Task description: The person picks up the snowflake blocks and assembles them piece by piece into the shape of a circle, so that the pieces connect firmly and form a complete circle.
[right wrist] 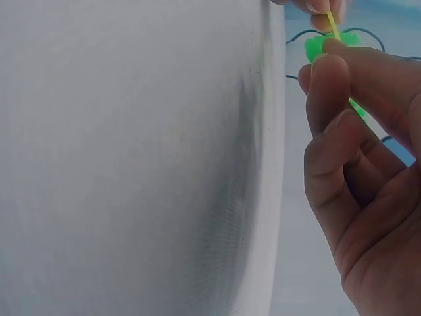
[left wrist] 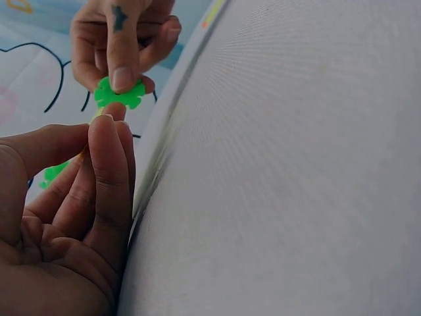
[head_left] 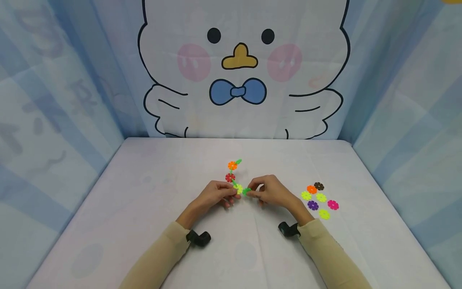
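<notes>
My left hand pinches a yellow notched plastic disc, the near end of a chain of snowflake discs. From it the chain runs away over the table through a green disc, a red disc, another green one seen nearly edge-on, an orange disc and a green disc at the far tip. Between thumb and fingertips my right hand pinches a green disc, its edge right at the yellow disc. In the right wrist view the yellow disc shows edge-on, meeting the green one.
Right of my right hand several loose discs lie in a loose group: a brown disc, an orange disc, a purple disc, a pink disc and yellow ones. Printed fabric walls stand around the white table.
</notes>
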A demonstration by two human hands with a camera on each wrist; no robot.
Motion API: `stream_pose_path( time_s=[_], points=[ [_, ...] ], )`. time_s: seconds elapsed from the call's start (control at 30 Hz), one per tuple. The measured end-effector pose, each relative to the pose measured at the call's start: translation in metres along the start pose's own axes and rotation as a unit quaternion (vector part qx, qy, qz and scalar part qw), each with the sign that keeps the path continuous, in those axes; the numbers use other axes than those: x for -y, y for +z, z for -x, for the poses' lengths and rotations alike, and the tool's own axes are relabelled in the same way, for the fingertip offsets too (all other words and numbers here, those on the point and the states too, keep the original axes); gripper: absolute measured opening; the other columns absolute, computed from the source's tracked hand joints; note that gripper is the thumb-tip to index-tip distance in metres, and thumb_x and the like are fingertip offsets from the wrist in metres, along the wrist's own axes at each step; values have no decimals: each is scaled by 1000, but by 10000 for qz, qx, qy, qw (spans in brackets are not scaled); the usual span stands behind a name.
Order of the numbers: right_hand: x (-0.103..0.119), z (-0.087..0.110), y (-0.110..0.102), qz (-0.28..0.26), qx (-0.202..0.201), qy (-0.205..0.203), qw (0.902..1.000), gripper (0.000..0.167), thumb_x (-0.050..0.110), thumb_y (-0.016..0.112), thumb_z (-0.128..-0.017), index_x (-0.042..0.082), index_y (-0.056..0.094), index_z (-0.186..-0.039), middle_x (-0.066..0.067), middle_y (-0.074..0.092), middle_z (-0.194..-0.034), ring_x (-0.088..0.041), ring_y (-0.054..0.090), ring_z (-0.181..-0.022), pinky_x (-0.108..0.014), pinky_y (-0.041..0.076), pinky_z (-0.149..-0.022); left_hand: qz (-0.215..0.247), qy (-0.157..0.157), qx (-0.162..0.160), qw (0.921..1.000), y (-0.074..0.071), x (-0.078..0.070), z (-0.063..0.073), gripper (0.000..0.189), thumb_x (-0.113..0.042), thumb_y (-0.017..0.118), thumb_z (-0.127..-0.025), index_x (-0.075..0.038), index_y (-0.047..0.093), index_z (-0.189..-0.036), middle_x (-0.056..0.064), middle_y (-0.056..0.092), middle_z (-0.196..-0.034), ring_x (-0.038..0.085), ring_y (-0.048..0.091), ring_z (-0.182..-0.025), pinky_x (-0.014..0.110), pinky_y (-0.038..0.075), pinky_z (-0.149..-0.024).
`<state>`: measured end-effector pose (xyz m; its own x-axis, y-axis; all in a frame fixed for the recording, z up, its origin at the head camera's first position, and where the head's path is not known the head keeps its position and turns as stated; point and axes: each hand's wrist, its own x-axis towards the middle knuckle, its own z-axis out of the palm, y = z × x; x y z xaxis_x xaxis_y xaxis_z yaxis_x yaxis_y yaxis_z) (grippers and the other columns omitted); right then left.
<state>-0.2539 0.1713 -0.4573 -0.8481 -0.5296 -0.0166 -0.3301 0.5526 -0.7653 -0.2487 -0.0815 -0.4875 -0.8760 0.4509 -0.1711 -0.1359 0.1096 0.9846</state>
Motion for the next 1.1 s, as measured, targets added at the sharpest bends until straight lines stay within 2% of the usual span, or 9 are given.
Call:
stream_pose_path(
  time_s=[0.27,0.5,0.67,0.83,1.1],
  points=[
    [2,0,1,62,-99,-84,9999,7,20,80,-96,14,78,-100,-6,76,-94,-17,66,-54,-25,53,-53,30,-16,-28,10000,0,-1,0,23,-17,71,-102,3,75,-111,7,83,-96,10,67,-71,23,59,-61],
    [3,-2,4,262,-288,-334,9987,5,19,80,-96,14,79,-97,-4,78,-91,-16,66,-53,-22,51,-55,20,-36,-50,10000,1,-2,1,23,-17,71,-102,3,75,-111,8,83,-96,10,67,-71,23,60,-62],
    [4,-3,6,591,-482,-522,9957,6,20,82,-94,15,80,-92,-2,80,-85,-9,67,-57,-22,52,-54,33,-41,-72,10000,1,-1,0,23,-17,71,-102,4,76,-110,7,83,-94,10,67,-70,23,60,-62],
    [5,-4,8,891,-630,-852,9904,7,17,83,-93,13,81,-88,-1,80,-81,1,66,-63,-19,55,-60,46,-53,-91,9999,0,-1,0,24,-18,71,-101,5,76,-108,7,83,-93,10,68,-70,23,59,-62],
    [7,-5,12,1161,-798,-1168,9831,8,13,84,-92,11,80,-85,1,79,-77,4,62,-63,-17,56,-62,20,-90,37,10000,-1,-1,2,26,-17,68,-103,6,77,-111,3,83,-90,9,71,-72,22,59,-65]
  ],
)
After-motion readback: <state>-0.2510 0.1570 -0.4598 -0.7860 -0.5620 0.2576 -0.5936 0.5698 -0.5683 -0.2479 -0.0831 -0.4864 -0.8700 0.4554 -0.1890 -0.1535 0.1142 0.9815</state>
